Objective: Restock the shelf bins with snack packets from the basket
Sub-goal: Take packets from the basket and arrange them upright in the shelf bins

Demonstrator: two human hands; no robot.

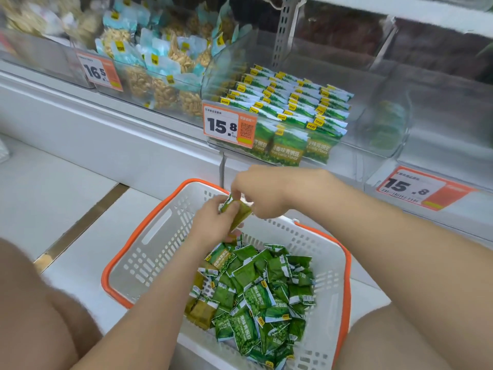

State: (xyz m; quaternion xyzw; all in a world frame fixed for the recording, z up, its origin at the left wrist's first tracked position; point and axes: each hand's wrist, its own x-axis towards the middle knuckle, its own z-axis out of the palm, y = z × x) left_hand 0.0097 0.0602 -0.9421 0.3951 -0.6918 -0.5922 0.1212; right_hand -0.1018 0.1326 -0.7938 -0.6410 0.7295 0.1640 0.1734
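A white basket (157, 252) with an orange rim sits on the floor, holding several loose green pea snack packets (256, 295). Above its far side, my left hand (213, 222) grips a small stack of green packets (240, 213). My right hand (264, 190) pinches the top of that same stack from above. Behind them, a clear shelf bin (213, 76) holds neat rows of matching green packets (290, 102), with a 15.8 price tag (226, 126) on its front.
A clear bin of peanut packets (160, 62) with a 16.5 tag stands to the left. To the right is a nearly bare clear bin (384, 126) and a second 15.8 tag (416, 188). My knees flank the basket on the white floor.
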